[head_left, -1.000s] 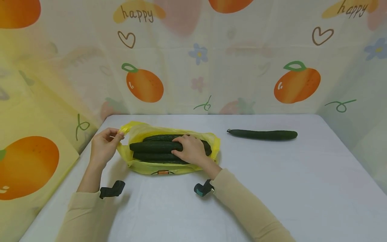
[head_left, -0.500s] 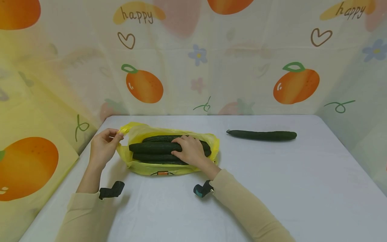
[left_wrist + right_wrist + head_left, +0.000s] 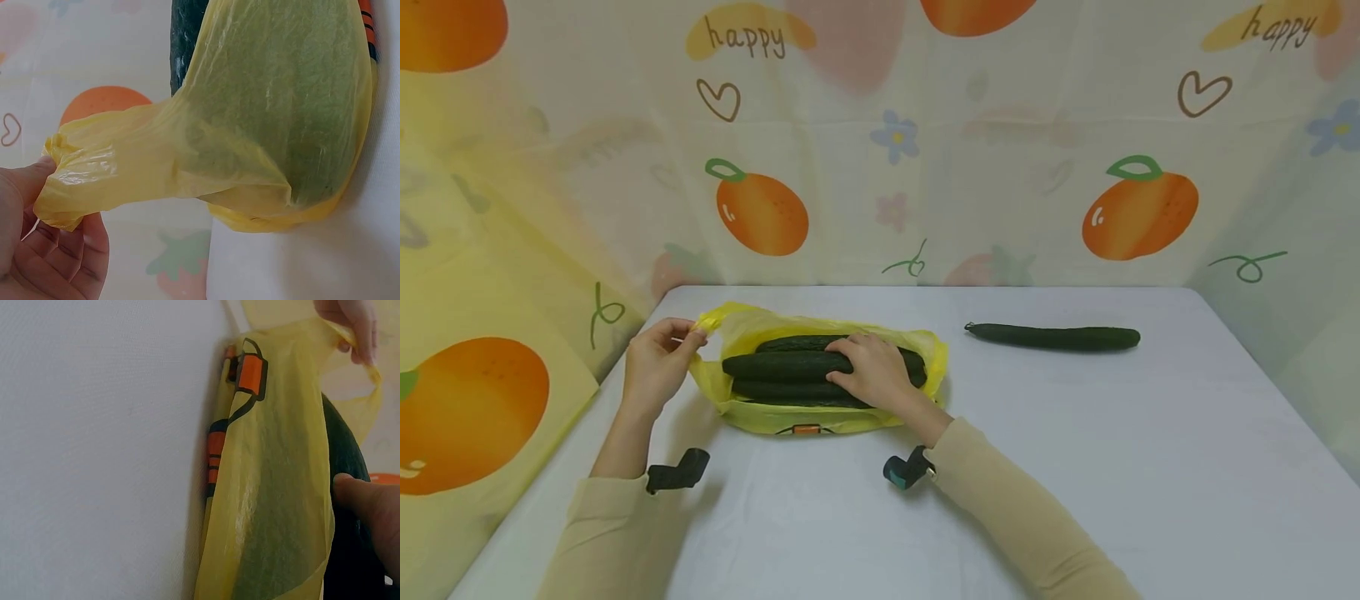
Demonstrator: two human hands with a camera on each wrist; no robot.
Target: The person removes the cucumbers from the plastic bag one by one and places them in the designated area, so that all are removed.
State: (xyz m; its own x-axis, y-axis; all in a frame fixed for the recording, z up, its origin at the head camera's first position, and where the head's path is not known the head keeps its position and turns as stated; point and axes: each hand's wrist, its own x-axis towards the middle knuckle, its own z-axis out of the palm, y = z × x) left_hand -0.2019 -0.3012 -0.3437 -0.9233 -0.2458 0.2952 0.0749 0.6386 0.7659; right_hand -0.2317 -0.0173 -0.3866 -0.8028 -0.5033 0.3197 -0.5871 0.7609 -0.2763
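Note:
A yellow plastic bag (image 3: 752, 417) lies on the table with its mouth spread, several dark green cucumbers (image 3: 782, 367) inside. My left hand (image 3: 658, 367) pinches the bag's handle (image 3: 94, 169) between thumb and fingers and holds it out to the left. Inside the bag mouth, my right hand (image 3: 876, 371) grips the top cucumber near its right part, the thumb (image 3: 356, 494) on its near side. In the right wrist view the bag's front wall (image 3: 275, 487) hides part of the cucumbers, and that hand's other fingers are mostly out of view.
A single cucumber (image 3: 1052, 337) lies at the back right of the white table (image 3: 1112, 467). A patterned cloth (image 3: 985, 167) hangs behind the table, and another yellowish stretch of it (image 3: 475, 292) stands along the left side.
Both hands stay in place on the bag handle and the cucumber. The head view shifts only very slightly; the bag and the cucumbers look the same.

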